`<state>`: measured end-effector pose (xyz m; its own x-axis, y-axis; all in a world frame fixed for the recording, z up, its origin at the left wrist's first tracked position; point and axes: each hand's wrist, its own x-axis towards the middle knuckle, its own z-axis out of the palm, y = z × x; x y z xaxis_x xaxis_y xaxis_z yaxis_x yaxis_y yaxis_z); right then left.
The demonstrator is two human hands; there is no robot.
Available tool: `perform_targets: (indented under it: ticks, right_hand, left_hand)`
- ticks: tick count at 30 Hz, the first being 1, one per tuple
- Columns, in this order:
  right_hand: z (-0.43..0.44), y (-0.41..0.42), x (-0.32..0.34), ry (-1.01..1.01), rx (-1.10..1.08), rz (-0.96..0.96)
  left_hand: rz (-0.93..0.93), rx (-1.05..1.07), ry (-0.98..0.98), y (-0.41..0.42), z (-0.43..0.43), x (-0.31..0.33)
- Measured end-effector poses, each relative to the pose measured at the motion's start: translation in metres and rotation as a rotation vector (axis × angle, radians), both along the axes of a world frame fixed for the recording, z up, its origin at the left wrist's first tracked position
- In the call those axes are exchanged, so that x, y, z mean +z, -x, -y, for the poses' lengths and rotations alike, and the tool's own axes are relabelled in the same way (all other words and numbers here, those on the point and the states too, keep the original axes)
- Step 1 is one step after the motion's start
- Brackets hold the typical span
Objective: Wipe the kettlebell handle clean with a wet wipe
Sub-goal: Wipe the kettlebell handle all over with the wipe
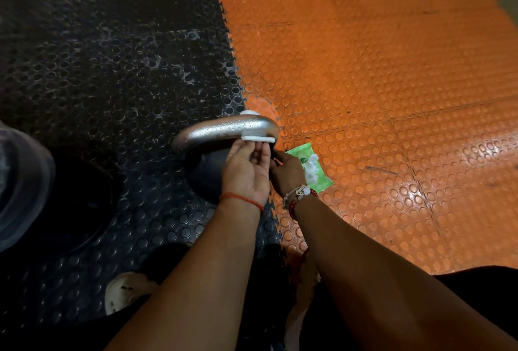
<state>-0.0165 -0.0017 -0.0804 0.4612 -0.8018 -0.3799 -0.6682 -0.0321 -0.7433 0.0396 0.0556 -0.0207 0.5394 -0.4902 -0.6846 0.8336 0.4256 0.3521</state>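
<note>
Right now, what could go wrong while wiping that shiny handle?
The handle is beaded with droplets, so the left hand might slip. The wet wipe is bunched into a narrow band, so spots may get missed. The green wipes pack lies open on the floor and could pick up dirt.

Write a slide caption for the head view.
Left hand pinches a white wet wipe looped over the wet kettlebell handle; green wipe pack beside right hand.

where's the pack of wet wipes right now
In the head view, the green wet wipe pack lies flat on the orange mat, right of centre, partly hidden behind the right hand and just right of the kettlebell.
</note>
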Motion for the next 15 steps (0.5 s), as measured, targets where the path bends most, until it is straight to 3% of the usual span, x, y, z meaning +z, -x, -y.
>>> perform_targets:
  ticks: [15]
  right_hand:
    - [0.0, -0.001, -0.004, -0.017, -0.01, 0.014]
  left_hand:
    - [0.001, 0.037, 0.016, -0.007, 0.0, 0.003]
